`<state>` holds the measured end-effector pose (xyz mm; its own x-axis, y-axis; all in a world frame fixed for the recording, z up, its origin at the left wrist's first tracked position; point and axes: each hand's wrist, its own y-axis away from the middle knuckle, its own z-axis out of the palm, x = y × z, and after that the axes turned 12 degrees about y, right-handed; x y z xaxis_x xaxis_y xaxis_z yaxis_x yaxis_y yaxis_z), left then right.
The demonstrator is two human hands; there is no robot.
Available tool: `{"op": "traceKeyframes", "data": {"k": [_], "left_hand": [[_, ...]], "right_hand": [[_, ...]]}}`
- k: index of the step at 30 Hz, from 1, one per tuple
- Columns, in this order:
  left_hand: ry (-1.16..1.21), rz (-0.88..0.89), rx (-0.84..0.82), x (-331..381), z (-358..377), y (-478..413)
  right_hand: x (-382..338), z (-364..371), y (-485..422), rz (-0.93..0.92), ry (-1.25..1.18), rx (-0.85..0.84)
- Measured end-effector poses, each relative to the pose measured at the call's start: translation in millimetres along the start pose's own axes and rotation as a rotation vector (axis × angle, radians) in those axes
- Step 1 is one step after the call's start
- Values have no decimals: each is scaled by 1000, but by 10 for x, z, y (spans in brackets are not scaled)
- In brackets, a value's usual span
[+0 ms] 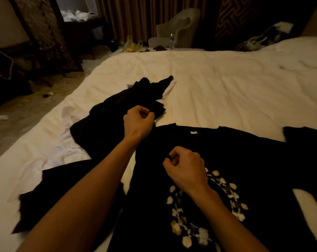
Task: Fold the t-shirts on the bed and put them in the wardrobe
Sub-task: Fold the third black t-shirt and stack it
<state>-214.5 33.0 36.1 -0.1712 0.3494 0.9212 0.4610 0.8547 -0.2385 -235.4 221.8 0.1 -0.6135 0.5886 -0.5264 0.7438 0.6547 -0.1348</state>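
My left hand (138, 119) and right hand (186, 166) pinch the black t-shirt (235, 151); the heap (125, 100) at ten o'clock may snag.

Dim, warm yellowish light falls on the white bed (208, 84), the brightest surface in view. Beyond the bed the room sinks into deep shadow. On the bed, the black shirt (235, 151) shows almost no fold detail. Everything looks soft and grainy; the bed's edges bow with wide-angle distortion.

dim room with brown pleated curtains (136, 17), a pale armchair (179, 26) and a littered light floor (27, 110).
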Motion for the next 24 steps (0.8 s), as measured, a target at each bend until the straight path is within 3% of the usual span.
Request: {"op": "traceKeyframes", "data": {"k": [9,13,16,20,24], "left_hand": [[-7,-71,-226,-153,826,285],[-162,62,-195,-352,755,288],[-303,163,-297,-575,691,289],[-680,180,-548,-940,640,348],[-797,87,-579,-1236,621,315]], "right_hand": [[674,72,90,138,119,-161],[653,107,81,-47,293,37],[576,227,-22,-153,315,101],[668,434,-209,-133,524,-219],[796,558,-319,-113,599,-354]]}}
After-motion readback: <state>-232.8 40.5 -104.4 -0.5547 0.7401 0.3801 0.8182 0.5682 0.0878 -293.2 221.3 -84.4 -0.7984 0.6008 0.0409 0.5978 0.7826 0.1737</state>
